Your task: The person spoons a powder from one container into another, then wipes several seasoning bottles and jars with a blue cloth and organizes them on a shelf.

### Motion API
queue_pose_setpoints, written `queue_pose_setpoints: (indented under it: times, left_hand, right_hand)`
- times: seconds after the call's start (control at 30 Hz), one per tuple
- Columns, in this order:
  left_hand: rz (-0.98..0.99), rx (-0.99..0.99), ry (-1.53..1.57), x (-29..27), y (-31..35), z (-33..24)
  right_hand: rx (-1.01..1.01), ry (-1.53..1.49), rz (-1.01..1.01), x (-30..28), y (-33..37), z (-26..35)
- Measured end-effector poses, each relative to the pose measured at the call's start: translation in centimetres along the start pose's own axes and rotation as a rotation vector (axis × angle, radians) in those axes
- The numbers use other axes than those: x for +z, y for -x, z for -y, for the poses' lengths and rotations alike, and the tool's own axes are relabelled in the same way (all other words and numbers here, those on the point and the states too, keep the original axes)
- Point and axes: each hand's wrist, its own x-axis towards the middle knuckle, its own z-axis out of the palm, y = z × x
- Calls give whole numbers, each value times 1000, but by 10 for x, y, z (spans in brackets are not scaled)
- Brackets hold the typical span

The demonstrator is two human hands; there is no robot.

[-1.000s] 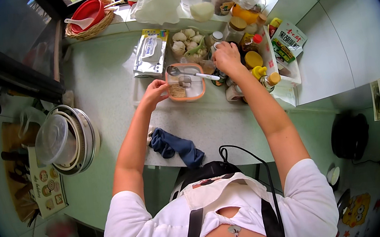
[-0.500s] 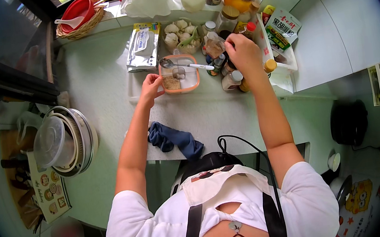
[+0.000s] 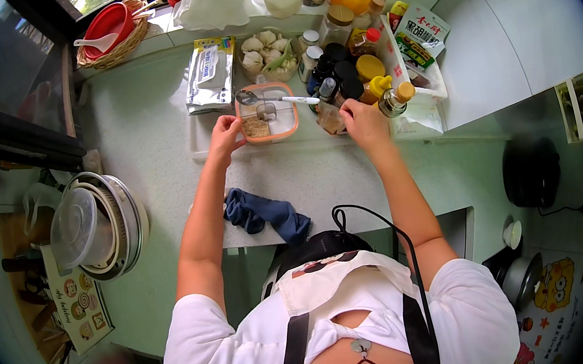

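Observation:
A clear divided container (image 3: pixel 292 132) with an orange rim stands on the counter, pale brown powder in its near left compartment. The fingers of my left hand (image 3: pixel 225 138) are closed on its left rim. Across its top lies a metal spoon (image 3: pixel 288 98) with a white handle. Right of the container, my right hand (image 3: pixel 367 126) grips a small clear jar (image 3: pixel 331 116) with brownish contents, low beside the other jars; whether it touches the surface, I cannot tell.
Seasoning jars and bottles (image 3: pixel 369 68) crowd the right, beside a white bin (image 3: pixel 405 67) of packets. Behind the container are a wipes pack (image 3: pixel 211 72) and garlic bulbs (image 3: pixel 267 55). A blue cloth (image 3: pixel 265 213) lies near the front edge; stacked bowls (image 3: pixel 102 225) stand left.
My right hand has come down toward me with the clear jar, from above the other jars to the container's right side. My left hand stays on the container's rim.

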Motion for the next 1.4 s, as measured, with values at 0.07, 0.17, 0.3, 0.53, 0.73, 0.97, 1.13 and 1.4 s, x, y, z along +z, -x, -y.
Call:
queue_pose_setpoints:
  times: [0.07, 0.17, 0.3, 0.53, 0.73, 0.97, 1.13, 1.4]
  left_hand:
    - [0, 20, -5, 0, -1, 3]
    - [-4, 12, -34, -1, -1, 4]
    - [-14, 16, -68, -2, -2, 6]
    - [-15, 58, -40, -1, -4, 7]
    - [-2, 38, -11, 4, 7, -3]
    - [62, 73, 11, -2, 5, 0]
    - [46, 72, 29, -2, 5, 3]
    - [1, 104, 10, 0, 4, 7]
  right_hand:
    - [22, -5, 9, 15, 6, -7]
    - [63, 21, 26, 26, 12, -12]
    - [87, 55, 6, 22, 14, -12]
    - [84, 98, -20, 17, 6, -14]
    - [102, 121, 24, 18, 6, -12]
    - [86, 43, -70, 24, 3, -12]
    - [83, 107, -30, 32, -5, -15]
    - [65, 141, 4, 21, 2, -6]
